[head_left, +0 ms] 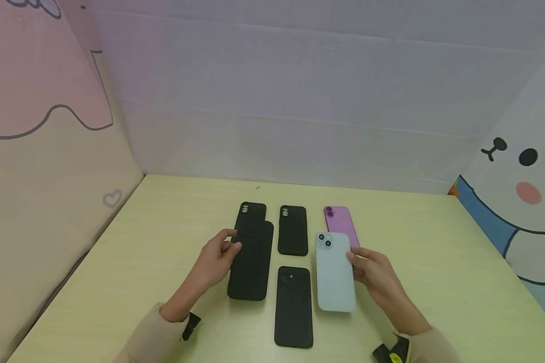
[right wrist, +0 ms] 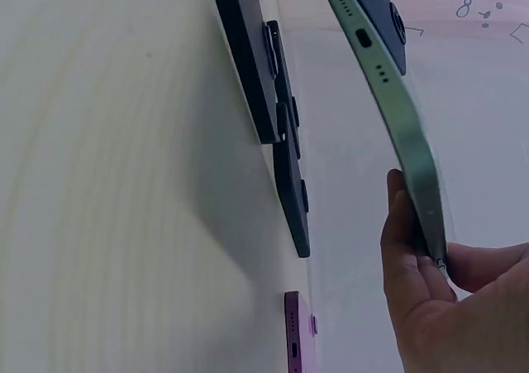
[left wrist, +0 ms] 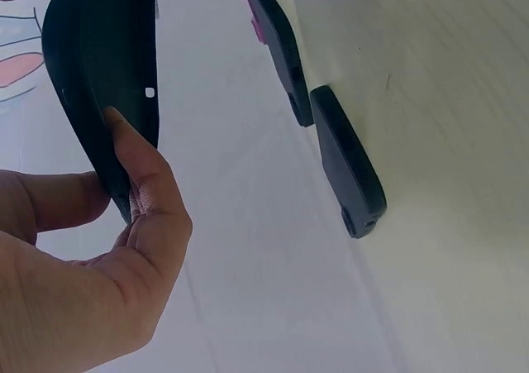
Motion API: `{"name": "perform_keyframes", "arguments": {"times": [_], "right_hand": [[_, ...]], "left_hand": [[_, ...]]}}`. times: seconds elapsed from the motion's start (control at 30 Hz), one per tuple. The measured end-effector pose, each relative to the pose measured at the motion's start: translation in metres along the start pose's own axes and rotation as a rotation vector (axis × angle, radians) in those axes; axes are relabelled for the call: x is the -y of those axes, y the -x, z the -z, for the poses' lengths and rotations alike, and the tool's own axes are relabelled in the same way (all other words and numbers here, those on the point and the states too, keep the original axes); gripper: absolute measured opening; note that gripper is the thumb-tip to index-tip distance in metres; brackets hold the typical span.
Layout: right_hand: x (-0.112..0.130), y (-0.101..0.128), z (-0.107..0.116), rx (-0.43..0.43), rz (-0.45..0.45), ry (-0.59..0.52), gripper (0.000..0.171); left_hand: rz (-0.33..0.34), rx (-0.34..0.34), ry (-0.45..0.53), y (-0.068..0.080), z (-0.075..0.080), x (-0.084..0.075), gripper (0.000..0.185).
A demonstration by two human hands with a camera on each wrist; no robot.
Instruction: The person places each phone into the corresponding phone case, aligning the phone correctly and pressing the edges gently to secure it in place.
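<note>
My left hand (head_left: 219, 258) pinches a black phone case (head_left: 250, 272) by its left edge, thumb on the near face. In the left wrist view the case (left wrist: 103, 50) shows as a thin hollow shell with a small square cutout. My right hand (head_left: 379, 275) grips a pale mint-white phone (head_left: 336, 277) by its right side, its two-lens back facing up. The right wrist view shows that phone (right wrist: 405, 133) edge-on, raised over the table, its charging port at the far end. Behind it, a purple phone (head_left: 342, 220) lies partly covered in the head view.
A black phone-shaped piece (head_left: 254, 212) lies behind the held case, partly hidden by it. Another (head_left: 292, 232) lies at centre back, and a third (head_left: 293, 312) in front, between the hands. All rest on a pale yellow table (head_left: 436, 252) with cloth walls (head_left: 300, 101) around it.
</note>
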State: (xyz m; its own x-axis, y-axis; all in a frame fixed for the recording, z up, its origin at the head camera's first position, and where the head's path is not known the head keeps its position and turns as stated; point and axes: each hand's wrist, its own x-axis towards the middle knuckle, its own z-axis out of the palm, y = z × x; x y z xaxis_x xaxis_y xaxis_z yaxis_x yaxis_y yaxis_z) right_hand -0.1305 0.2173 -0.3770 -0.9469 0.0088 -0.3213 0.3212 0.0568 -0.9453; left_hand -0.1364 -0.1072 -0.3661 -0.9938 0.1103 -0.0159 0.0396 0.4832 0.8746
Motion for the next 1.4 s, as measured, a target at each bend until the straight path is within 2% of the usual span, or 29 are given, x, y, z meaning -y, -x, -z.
{"name": "perform_keyframes", "arguments": {"times": [0.23,0.53,0.77,1.03,1.4], "right_hand": [[0.008,-0.002,-0.013,0.000,0.031,-0.040,0.045],[0.013,-0.007,-0.033,0.004,0.051,-0.096,0.039],[0.015,-0.010,-0.050,0.001,0.050,-0.148,0.032],[0.015,-0.013,-0.066,-0.001,0.048,-0.155,0.033],[0.014,-0.014,-0.076,0.007,0.033,-0.186,0.030]], "left_hand": [[-0.013,-0.003,0.021,-0.004,-0.006,-0.003,0.034],[-0.027,-0.011,0.040,-0.004,-0.010,-0.007,0.035],[-0.032,-0.022,0.044,-0.004,-0.013,-0.007,0.034],[-0.040,-0.024,0.066,-0.005,-0.015,-0.009,0.034],[-0.025,-0.008,0.123,-0.003,-0.015,-0.010,0.034]]}}
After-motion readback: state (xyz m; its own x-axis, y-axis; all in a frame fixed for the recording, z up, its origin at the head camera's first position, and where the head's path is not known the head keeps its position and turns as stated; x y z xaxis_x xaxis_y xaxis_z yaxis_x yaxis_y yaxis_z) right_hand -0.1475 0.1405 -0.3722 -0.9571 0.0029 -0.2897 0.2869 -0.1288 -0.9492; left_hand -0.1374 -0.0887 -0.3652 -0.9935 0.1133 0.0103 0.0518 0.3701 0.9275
